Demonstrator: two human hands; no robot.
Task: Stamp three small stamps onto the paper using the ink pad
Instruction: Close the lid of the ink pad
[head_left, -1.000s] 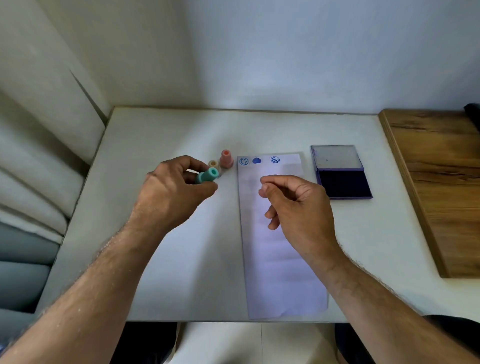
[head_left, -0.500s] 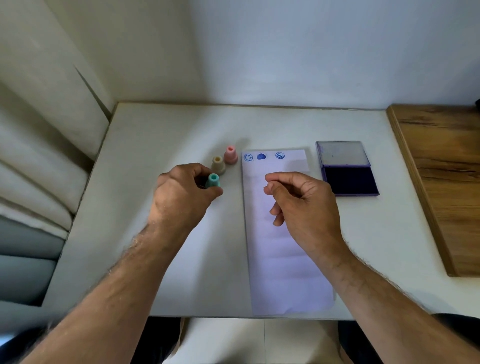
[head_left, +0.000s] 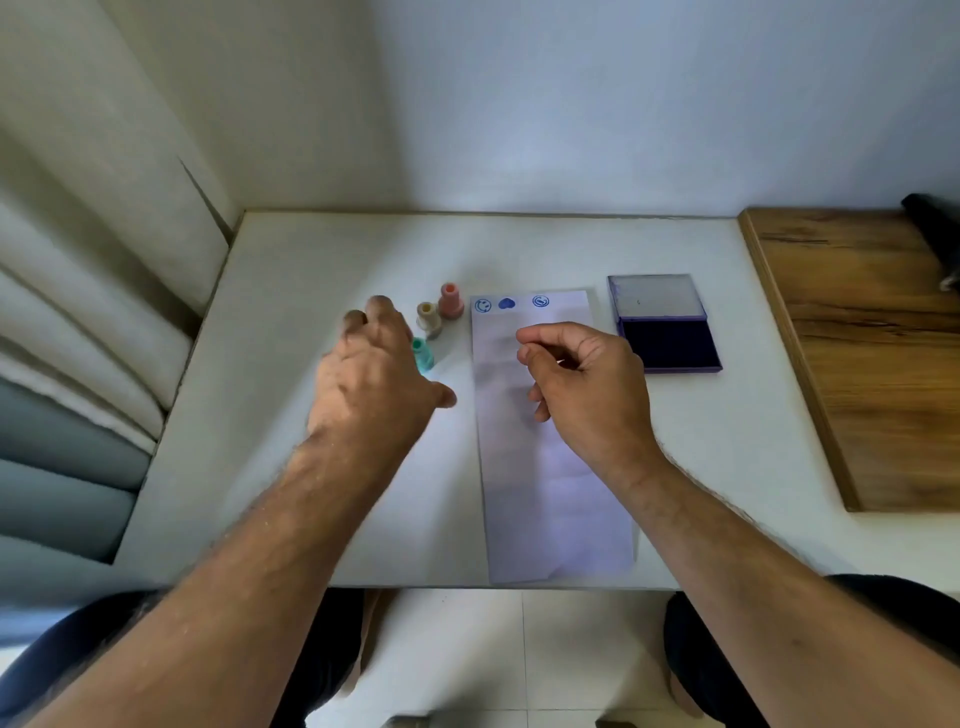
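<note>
Stamps stand in a row on the white table (head_left: 291, 291), just left of the paper (head_left: 550, 467): three of them, a pink stamp (head_left: 451, 300) farthest, a beige stamp (head_left: 428, 318) in the middle, and a teal stamp (head_left: 423, 354) nearest. Half a second ago the left hand (head_left: 371, 387) was pinching the teal one; now its fingers are spread and it holds nothing, so the stamp is put down. Three blue prints (head_left: 506, 303) are on the paper's far edge, so I judge the stamping is finished. The right hand (head_left: 582, 384) hovers over the paper, fingers curled, holding nothing. One ink pad (head_left: 670, 345) lies open on the right.
</note>
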